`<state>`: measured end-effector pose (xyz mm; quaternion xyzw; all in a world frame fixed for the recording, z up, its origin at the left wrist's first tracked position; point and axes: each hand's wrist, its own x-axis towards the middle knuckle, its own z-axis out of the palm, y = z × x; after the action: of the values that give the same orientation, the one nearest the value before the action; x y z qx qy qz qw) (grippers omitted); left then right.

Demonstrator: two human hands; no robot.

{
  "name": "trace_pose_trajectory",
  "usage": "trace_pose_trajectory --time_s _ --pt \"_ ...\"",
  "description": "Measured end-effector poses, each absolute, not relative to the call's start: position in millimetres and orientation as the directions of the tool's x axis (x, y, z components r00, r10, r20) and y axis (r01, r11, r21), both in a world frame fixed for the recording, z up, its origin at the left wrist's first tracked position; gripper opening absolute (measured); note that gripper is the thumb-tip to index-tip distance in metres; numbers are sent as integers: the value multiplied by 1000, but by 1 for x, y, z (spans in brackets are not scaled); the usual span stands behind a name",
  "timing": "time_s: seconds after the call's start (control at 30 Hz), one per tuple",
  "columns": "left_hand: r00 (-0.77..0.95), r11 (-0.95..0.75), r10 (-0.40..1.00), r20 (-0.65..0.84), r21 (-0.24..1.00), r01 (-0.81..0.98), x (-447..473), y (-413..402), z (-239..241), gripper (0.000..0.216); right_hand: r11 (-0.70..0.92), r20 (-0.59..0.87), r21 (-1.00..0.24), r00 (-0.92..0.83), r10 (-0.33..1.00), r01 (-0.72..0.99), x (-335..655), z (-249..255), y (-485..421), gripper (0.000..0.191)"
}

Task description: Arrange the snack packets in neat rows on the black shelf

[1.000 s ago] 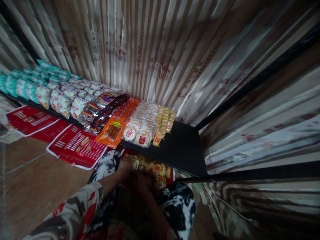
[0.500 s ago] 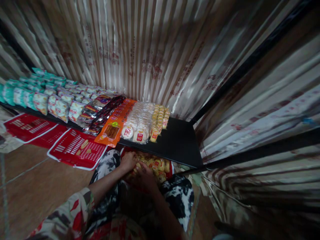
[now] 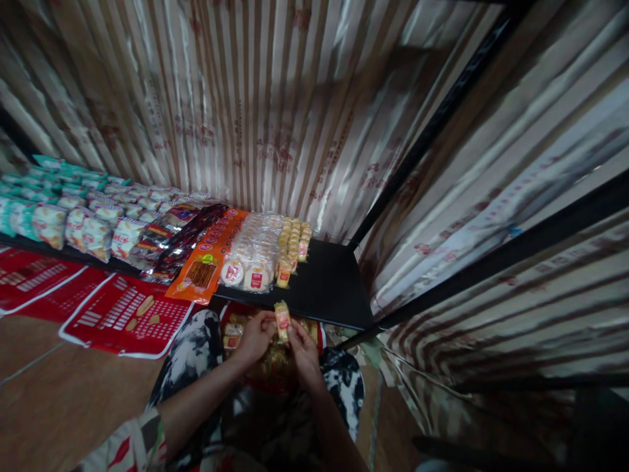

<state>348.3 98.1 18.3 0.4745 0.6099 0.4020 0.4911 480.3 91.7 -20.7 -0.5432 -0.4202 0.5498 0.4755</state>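
Note:
A small yellow wrapped snack packet (image 3: 282, 319) with a red label stands upright between my hands, just above a red basket (image 3: 322, 337). My right hand (image 3: 303, 347) is closed on its right side. The fingers of my left hand (image 3: 258, 335) are pinched at its left edge. Below them, the basket between my knees holds many similar snack packets (image 3: 232, 329), partly covered by my hands. On the black shelf (image 3: 334, 275) in front, rows of the same yellow packets (image 3: 293, 246) stand beside clear-wrapped round white crackers (image 3: 256, 278).
Further left on the shelf are an orange snack bag (image 3: 204, 265), dark shiny packets (image 3: 164, 239), white bags (image 3: 126, 236) and teal bags (image 3: 22, 216). More red baskets (image 3: 130, 321) stand below on the tiled floor. Black frame bars (image 3: 442, 282) and a striped curtain (image 3: 275, 118) enclose the shelf.
Both hands have come up out of the basket's contents, and a yellow snack packet now shows between them. The view has shifted, so the shelf sits further left.

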Motion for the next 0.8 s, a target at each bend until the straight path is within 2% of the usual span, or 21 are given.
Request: trace_pose_trajectory --time_s 0.17,0.33,0.47,0.6,0.8 --pt "-100 136 989 -110 942 308 371 109 36 23 -21 11 -958 110 994 286 500 -5 106 43" --pt "-96 80 994 -49 933 351 394 134 51 31 19 75 -903 113 991 429 521 15 132 46" --pt "-109 98 992 -69 952 290 416 157 52 35 59 180 -815 156 971 576 531 21 165 40" --pt "-125 85 991 -45 937 339 432 178 49 41 46 225 -763 198 954 644 535 14 203 39" --pt "-83 100 994 -76 930 355 448 210 46 44 -26 180 -792 275 944 610 535 2 253 41"
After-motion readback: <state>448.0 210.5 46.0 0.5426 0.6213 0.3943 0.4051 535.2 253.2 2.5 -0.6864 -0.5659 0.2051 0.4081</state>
